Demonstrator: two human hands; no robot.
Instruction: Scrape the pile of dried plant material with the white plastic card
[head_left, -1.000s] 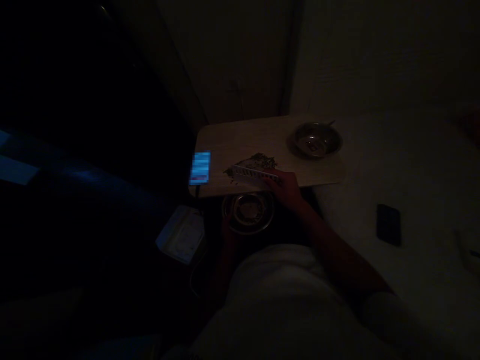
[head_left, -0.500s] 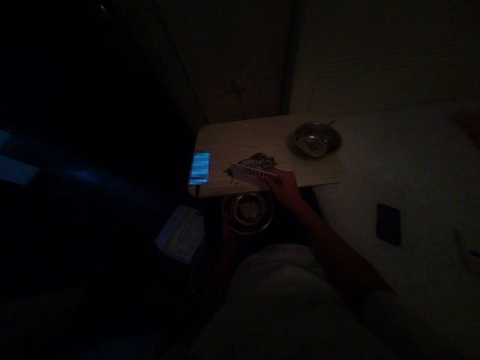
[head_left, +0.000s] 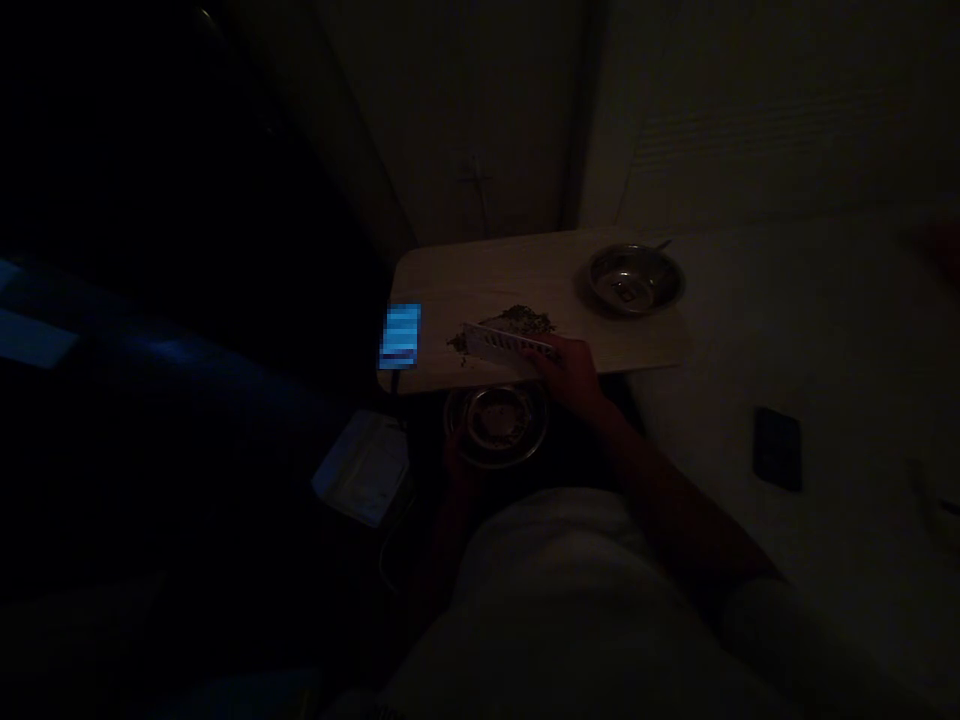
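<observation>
dark phone-like slab on pale surface | pixelated blue screen | wall socket

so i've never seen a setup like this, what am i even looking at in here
No machine here: just barehanded work, filmed in dim light by one camera worn on the person's head, looking forward and down. The right hand holds a flat tool with a row of dark slots, possibly a knife, over a wood-grained tabletop. Beside it lie small green pieces, perhaps chopped herbs. A lit, pixelated screen is at the left end, a metal bowl at the right. The left hand is at the left rim of a lower bowl, below the near edge; its grip is too dark to make out.
</observation>
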